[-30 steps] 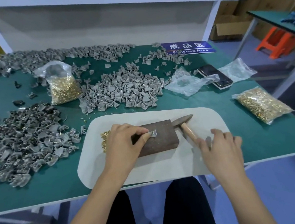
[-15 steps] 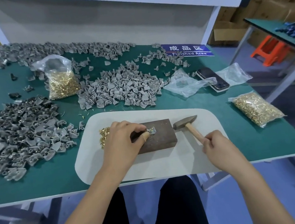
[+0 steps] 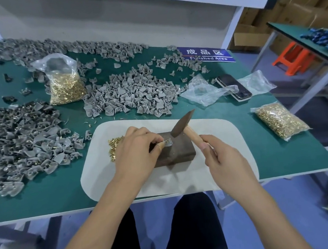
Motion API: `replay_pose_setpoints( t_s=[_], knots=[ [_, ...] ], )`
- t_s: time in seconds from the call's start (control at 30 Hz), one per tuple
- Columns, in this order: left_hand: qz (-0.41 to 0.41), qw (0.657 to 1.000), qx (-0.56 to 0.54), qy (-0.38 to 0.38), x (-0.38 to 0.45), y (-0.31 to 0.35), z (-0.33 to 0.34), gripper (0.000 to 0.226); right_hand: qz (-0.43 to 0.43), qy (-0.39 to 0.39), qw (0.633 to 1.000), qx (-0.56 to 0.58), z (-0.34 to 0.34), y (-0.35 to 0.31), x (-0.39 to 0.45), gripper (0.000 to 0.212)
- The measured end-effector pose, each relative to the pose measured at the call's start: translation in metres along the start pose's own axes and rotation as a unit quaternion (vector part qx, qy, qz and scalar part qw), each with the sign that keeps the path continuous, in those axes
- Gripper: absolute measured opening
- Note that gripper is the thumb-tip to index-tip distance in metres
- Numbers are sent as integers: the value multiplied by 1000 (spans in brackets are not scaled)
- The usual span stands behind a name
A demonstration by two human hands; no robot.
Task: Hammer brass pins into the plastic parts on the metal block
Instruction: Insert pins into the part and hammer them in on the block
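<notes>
On top of the metal block (image 3: pixel 174 151), my left hand (image 3: pixel 136 156) pins a small grey plastic part (image 3: pixel 168 143) in place: thumb and forefinger are clamped on it, and a brass pin (image 3: pixel 167 140) shows at its upper face, though whether it is seated I cannot tell. My right hand (image 3: pixel 225 161) has its fingers (image 3: pixel 208 145) wrapped round the wooden handle of the hammer (image 3: pixel 181 124); the dark head hangs tilted just above the block's far edge, near the part but apart from it. Block sits on a white mat (image 3: pixel 221 129) at the near edge of the green surface (image 3: pixel 286 150). Just beside my left hand, partly hidden by it, a small heap of loose brass pins (image 3: pixel 114 149) lies on the mat. Further out: one large pile of grey plastic parts (image 3: pixel 16 142) to the left, another pile (image 3: pixel 132 95) beyond the mat, more scattered along the back edge. A clear bag of pins (image 3: pixel 63 85) stands between the piles; a second bag of pins (image 3: pixel 278 121) lies flat to the right of the mat. Crumpled clear bags (image 3: pixel 204 90) and a phone (image 3: pixel 235 88) lie at right rear, the phone partly under one bag. A blue sign (image 3: pixel 206 56) reading "Finished Area" sits at the back. An orange stool (image 3: pixel 293 58) stands on the floor beyond.
</notes>
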State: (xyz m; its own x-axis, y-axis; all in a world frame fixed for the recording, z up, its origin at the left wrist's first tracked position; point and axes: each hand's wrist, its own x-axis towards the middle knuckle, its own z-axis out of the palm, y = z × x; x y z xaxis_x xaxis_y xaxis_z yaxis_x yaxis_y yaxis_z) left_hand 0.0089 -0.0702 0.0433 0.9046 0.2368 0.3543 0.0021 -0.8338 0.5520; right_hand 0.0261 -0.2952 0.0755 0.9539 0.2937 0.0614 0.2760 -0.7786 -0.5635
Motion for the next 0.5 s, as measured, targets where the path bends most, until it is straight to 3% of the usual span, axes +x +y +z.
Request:
replay_pose_setpoints(
  t_s=[0.17,0.5],
  knots=[
    [0,999,42,1,-2,5,0,6,-13,2,997,-76,5,-11,0,31],
    [9,998,57,-9,0,7,-2,7,-38,10,994,-98,3,-21,-3,40]
  ],
)
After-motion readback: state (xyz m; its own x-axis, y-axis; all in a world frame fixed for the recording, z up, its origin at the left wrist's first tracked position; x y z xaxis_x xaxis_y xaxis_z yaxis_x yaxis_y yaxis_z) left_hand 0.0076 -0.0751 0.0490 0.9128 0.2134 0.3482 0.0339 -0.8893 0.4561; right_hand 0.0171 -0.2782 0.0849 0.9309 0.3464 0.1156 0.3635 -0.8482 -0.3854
